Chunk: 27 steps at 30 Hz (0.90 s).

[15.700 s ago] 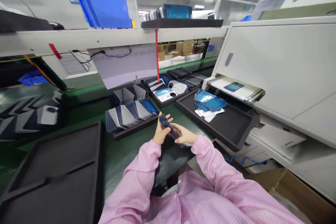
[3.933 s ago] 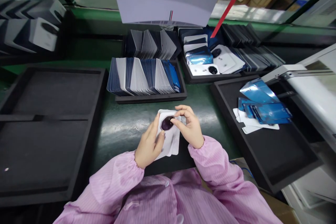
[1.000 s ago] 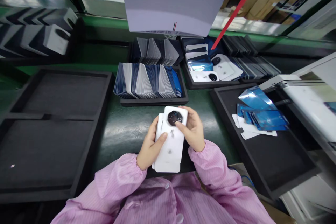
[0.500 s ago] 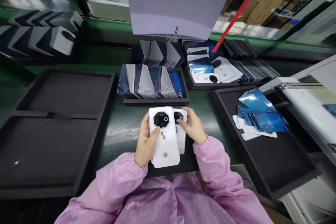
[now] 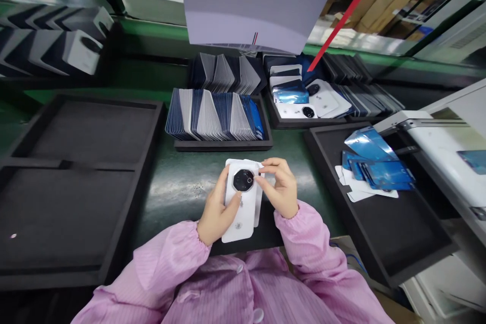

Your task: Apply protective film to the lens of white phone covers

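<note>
Head view is showing the left hand (image 5: 217, 212) gripping stacked white back covers (image 5: 240, 207) while the right hand (image 5: 281, 191) is pinching the top one's edge, likely needing a careful peel next.

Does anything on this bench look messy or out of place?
Mostly tidy. The one untidy spot is the pile of blue film sheets lying crooked and overlapping in the black tray on the right. The left hand and right hand hold white phone back covers squarely.

lower white covers (image 5: 257, 202) hidden under top one.
</note>
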{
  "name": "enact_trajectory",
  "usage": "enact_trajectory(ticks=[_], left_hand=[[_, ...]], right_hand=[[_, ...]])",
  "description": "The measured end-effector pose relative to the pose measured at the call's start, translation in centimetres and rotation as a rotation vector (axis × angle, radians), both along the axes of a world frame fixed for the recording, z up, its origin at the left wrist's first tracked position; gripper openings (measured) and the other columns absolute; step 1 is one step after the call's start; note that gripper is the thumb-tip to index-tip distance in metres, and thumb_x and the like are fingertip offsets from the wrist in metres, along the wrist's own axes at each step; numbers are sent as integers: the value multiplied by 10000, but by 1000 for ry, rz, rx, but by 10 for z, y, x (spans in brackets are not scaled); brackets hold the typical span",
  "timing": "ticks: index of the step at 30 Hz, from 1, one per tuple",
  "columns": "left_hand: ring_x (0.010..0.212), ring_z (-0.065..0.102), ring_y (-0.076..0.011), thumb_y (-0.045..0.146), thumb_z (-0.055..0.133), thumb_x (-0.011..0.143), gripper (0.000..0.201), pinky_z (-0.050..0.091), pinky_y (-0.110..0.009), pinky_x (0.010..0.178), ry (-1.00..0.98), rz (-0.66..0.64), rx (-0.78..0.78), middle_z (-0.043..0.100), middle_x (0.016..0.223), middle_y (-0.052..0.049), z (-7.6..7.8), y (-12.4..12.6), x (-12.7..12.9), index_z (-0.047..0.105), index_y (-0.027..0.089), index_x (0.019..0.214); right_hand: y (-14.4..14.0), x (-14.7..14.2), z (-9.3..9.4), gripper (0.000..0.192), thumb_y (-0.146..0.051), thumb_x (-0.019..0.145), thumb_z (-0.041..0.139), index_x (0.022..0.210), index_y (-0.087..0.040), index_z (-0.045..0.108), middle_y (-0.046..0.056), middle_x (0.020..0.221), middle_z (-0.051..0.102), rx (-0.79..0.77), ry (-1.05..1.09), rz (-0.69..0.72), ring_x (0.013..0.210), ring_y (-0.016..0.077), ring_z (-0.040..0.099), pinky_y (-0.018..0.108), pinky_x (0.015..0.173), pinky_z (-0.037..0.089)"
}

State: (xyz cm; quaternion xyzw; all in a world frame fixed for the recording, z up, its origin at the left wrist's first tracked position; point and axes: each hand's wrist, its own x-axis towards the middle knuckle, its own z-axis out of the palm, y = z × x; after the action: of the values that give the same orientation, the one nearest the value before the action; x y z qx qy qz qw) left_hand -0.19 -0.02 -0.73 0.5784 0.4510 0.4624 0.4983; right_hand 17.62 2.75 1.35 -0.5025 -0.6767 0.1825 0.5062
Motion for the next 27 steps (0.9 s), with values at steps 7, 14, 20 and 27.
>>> enact_trajectory(ticks=[7, 14, 20, 27], left_hand=[[1278, 497, -256, 185, 494, 904, 644, 437, -391, 1025, 275, -34, 318, 502, 1396, -129, -5, -2, 1, 220, 230, 1485], [1198, 561, -248, 167, 493, 904, 666, 495, -376, 947, 361, -5, 426, 549, 1320, -150, -8, -2, 1, 188, 212, 1495], [1216, 554, -249, 159, 499, 899, 671, 489, -380, 965, 352, 2, 425, 542, 1342, -150, -7, -2, 1, 196, 221, 1494], [1340, 434, -250, 249, 538, 897, 618, 379, -412, 1094, 68, 54, 88, 424, 1477, -99, -5, -2, 2, 281, 258, 1459]], right_hand=[[-2, -2, -2, 106, -248, 748, 734, 801, -222, 645, 73, 1069, 608, -195, 53, 11, 1080, 251, 555, 481, 970, 419], [-1, 1, -3, 111, -259, 732, 746, 748, -218, 644, 71, 1096, 606, -278, 101, 5, 1104, 254, 550, 487, 1006, 387], [-2, 0, -1, 105, -245, 765, 718, 717, -213, 630, 71, 1095, 613, -250, 64, 15, 1091, 252, 558, 492, 985, 408], [-9, -8, -2, 113, -162, 769, 689, 781, -238, 605, 39, 973, 679, 265, -211, 144, 1106, 249, 564, 447, 900, 472]])
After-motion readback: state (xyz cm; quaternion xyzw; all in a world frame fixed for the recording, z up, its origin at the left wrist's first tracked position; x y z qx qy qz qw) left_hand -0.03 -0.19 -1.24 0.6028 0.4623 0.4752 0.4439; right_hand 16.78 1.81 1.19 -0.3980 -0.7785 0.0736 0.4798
